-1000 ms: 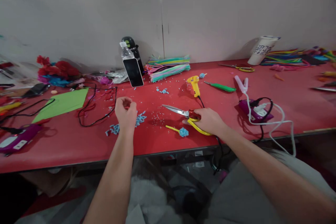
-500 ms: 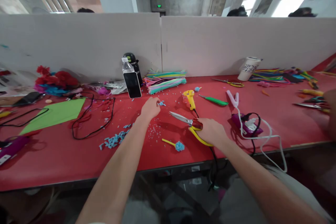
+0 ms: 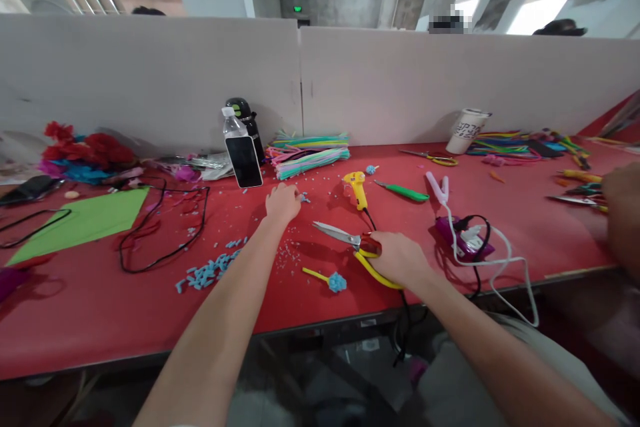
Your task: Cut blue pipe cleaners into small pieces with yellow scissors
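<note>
My right hand [image 3: 397, 258] grips a pair of scissors [image 3: 340, 233] by its red and yellow handles, the blades pointing left over the table. My left hand [image 3: 284, 203] rests low on the red table with its fingers curled. Right by its fingertips lies a small cluster of blue fuzzy bits [image 3: 305, 198]; whether any are pinched is hidden. Below the scissors is a blue fuzzy ball on a yellow stem [image 3: 337, 281]. A pile of short blue pipe-cleaner pieces [image 3: 207, 272] lies left of my left forearm.
Ahead are a yellow hot glue gun [image 3: 357, 190], a green-handled tool [image 3: 407, 193] and a pipe-cleaner bundle [image 3: 310, 157]. A phone [image 3: 244, 161] leans on bottles. To the right are a purple power strip [image 3: 463, 240], white cable and paper cup [image 3: 467, 132]. Someone's arm [image 3: 623, 213] shows far right.
The view has shifted slightly, so things sit a little further left. My right hand keeps its hold on the scissors; my left hand stays by the blue bits, its fingers moving slightly.
</note>
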### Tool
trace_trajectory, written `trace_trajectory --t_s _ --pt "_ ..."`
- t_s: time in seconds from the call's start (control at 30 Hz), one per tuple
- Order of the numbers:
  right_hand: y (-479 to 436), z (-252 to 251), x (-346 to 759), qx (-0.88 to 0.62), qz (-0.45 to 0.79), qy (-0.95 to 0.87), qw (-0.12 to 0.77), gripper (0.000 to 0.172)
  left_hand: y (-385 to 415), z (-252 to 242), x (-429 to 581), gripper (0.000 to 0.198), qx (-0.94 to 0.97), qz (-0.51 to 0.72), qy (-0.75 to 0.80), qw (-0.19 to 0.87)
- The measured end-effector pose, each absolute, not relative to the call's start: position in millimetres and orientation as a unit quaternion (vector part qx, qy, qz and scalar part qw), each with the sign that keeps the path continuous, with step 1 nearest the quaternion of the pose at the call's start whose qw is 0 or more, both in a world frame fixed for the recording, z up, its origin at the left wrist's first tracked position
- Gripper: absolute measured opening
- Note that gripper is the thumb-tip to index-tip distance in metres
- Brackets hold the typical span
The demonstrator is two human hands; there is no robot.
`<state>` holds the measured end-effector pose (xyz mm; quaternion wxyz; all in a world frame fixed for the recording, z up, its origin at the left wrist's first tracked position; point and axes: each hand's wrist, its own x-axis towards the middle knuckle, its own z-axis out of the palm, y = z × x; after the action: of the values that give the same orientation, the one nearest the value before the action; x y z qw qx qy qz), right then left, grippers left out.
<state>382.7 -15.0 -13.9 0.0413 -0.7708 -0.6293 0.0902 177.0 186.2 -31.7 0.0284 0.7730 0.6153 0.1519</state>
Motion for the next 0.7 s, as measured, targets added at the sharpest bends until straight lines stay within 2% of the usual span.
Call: trace_trajectory --t_s 0.7 --pt "-17.0 -15.4 380.2 -0.762 0.096 -0.639 0.049 0.027 187.2 -38.0 178.1 0.021 0.771 0.158 0.617 0.030"
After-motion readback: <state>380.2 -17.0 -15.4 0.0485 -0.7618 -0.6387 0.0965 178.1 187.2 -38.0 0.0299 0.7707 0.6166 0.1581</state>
